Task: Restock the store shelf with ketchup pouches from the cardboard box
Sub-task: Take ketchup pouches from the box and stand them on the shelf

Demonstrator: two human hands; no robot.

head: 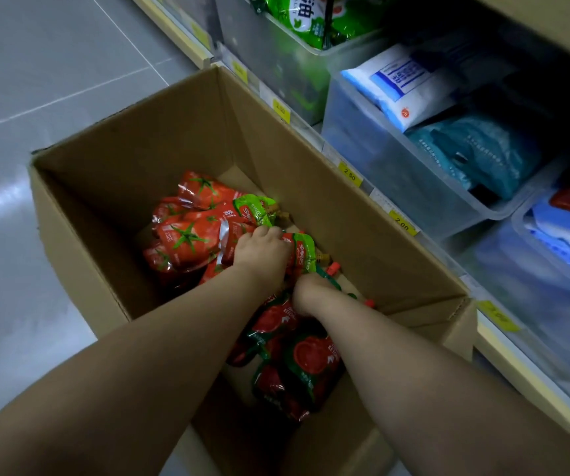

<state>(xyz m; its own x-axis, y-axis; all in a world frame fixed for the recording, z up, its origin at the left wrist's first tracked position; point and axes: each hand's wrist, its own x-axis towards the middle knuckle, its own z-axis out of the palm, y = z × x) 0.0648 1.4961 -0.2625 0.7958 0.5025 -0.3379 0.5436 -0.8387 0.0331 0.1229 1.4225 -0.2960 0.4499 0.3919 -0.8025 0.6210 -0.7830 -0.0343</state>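
Both hands [259,250] [305,293] seem to clutch ketchup pouches [187,231] in the box [345,214], fingers hidden.

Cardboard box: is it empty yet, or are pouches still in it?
Not empty. Red ketchup pouches still lie across the bottom of the cardboard box, and both hands are down among them.

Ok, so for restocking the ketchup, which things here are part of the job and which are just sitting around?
Part of the job:
- cardboard box
- ketchup pouches in it
- left hand and right hand, both down among the pouches
- shelf edge

Just sitting around:
- clear bin of green packets
- clear bin of white and teal bags
- yellow price tags
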